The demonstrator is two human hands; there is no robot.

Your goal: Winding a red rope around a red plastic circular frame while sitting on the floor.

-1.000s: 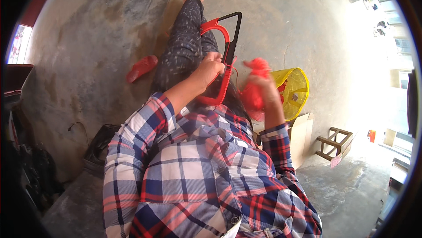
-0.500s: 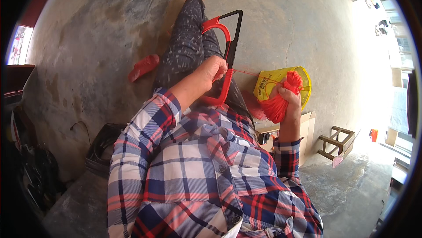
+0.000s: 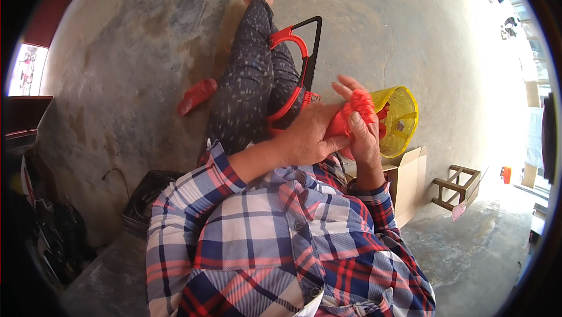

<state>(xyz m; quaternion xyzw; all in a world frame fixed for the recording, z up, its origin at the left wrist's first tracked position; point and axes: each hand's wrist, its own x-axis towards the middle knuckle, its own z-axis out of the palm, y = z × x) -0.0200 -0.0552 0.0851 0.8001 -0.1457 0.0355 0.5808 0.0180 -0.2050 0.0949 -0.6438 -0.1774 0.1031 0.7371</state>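
A bundle of red cord [image 3: 361, 105] is between my hands, over the right side of my lap. My right hand [image 3: 367, 141] grips it, thumb pressed on its near side. My left hand [image 3: 310, 132] closes round the bundle's left, lower part, its thumb pointing right; most of its fingers are hidden. Two raised fingers show above the bundle; I cannot tell clearly which hand they belong to. A black and red curved frame [image 3: 307, 71] rests on my legs just beyond my left hand. Red cord is wound around part of its near red section.
Behind my right hand a yellow bucket [image 3: 404, 106] with red material inside stands tilted. An open cardboard box [image 3: 411, 182] and a small wooden stool [image 3: 458, 185] are at the right. A red shoe-like thing [image 3: 196, 96] lies left of my legs; a dark crate [image 3: 149, 194] sits lower left.
My left hand has let go of the frame and moved right and down to the cord bundle. My right hand has brought the bundle slightly left, away from the bucket's mouth.
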